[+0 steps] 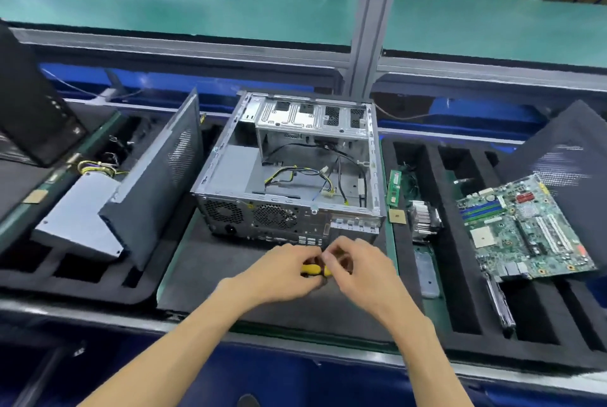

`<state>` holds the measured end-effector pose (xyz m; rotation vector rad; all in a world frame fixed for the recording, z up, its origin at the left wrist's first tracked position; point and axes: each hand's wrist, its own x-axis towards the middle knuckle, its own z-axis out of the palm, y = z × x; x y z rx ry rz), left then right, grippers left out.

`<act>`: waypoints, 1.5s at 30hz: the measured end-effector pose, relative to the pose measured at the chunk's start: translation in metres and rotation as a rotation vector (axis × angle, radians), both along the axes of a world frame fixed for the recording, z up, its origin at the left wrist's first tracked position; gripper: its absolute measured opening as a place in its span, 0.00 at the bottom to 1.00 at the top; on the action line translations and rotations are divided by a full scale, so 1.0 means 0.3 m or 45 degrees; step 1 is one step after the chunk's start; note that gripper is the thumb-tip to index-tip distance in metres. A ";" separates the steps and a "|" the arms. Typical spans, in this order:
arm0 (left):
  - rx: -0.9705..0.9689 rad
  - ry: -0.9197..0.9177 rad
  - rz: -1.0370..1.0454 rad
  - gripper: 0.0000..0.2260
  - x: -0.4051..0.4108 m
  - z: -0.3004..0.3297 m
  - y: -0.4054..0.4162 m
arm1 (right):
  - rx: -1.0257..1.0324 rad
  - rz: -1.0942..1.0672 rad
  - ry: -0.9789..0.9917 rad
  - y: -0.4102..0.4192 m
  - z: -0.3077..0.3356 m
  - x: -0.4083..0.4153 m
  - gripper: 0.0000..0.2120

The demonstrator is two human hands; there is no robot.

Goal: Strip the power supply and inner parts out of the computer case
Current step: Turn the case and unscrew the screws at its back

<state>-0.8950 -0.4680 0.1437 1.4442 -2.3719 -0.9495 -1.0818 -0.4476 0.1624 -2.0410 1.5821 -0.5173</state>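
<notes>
Nearest to us, our two bare forearms reach forward over the blue front edge of the bench. Our left hand (282, 270) curls its fingers round a small yellow-handled tool (313, 270), and our right hand (356, 267) pinches at the same tool's far end with fingertips bent; what lies under the right fingers is blurred. Both hands hover just in front of the open grey metal computer case (289, 170), which sits on a dark foam mat (197, 275) with its rear panel facing us. Inside it we see the silver power supply box (235, 165) in the left corner and a loose bundle of black and yellow cables (305, 175) across the floor.

The case's near edge almost meets our knuckles; bare mat lies to the left of our hands. On the left, a tilted black mesh side panel (157, 173) leans beside a second grey power supply unit (82, 219). On the right, a black slotted foam tray (466, 291) holds a green motherboard (525, 226), a finned metal heatsink (423, 217) and a green memory stick (394, 188), close along the case's right wall.
</notes>
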 end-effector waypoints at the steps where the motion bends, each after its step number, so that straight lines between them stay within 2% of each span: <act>1: 0.048 0.026 0.037 0.05 0.032 0.008 0.002 | -0.037 0.013 -0.044 -0.014 0.012 0.024 0.04; 6: 0.025 0.222 0.274 0.08 0.184 0.020 0.032 | -0.300 -0.019 -0.350 -0.112 0.090 0.146 0.05; 9: 0.020 0.409 0.420 0.08 0.251 0.015 0.047 | -0.416 -0.056 -0.385 -0.182 0.135 0.215 0.05; 11: 0.058 0.547 0.514 0.08 0.282 0.011 0.045 | -0.399 -0.062 -0.384 -0.239 0.157 0.260 0.04; 14: 0.133 0.670 0.598 0.07 0.322 0.010 0.029 | -0.347 -0.029 -0.338 -0.327 0.170 0.330 0.06; 21: 0.029 0.701 0.753 0.05 0.434 -0.024 -0.026 | -0.299 0.058 -0.214 -0.452 0.130 0.525 0.15; 25: 0.007 0.776 0.814 0.01 0.497 -0.056 -0.020 | -0.173 0.110 -0.191 -0.444 0.061 0.604 0.19; 28: 0.043 0.820 0.806 0.02 0.521 -0.077 0.005 | -0.129 0.124 -0.036 -0.431 0.020 0.619 0.22; 31: 0.075 0.831 0.790 0.01 0.534 -0.090 0.021 | -0.136 0.111 0.011 -0.434 0.017 0.628 0.22; 37: 0.124 0.894 0.862 0.07 0.538 -0.141 0.054 | -0.201 0.148 0.122 -0.418 0.010 0.633 0.15; 42: 0.074 0.936 0.955 0.03 0.530 -0.153 0.074 | -0.161 0.261 0.217 -0.422 0.007 0.627 0.18; 45: 0.089 0.981 1.026 0.04 0.536 -0.163 0.094 | -0.173 0.308 0.284 -0.421 0.003 0.620 0.20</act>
